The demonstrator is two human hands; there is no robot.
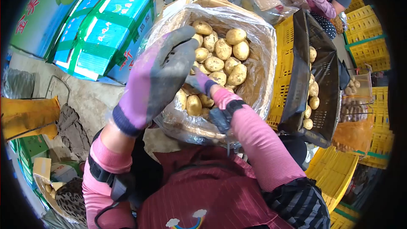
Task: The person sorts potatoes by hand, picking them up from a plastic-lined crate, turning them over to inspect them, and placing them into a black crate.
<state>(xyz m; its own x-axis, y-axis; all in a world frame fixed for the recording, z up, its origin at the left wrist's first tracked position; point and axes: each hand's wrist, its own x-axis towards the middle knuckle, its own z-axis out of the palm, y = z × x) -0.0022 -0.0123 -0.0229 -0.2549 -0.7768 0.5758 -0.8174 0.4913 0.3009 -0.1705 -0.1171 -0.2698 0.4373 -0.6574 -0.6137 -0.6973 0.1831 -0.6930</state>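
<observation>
Inside a tan box lined with clear plastic film (256,65): oval pale-yellow potatoes (223,49), below the left hand and around the right hand. Left hand (171,70), purple-and-grey glove, raised, fingers half-bent; any hold cannot be told. Right hand (200,80), matching glove, low at the potatoes; fingers largely hidden, grip indeterminable. Right of box: yellow perforated plastic crate (283,72). Upper left: blue carton with green tape (112,29). Left glove obscures some potatoes; co-worker (326,0) cut off at top.
</observation>
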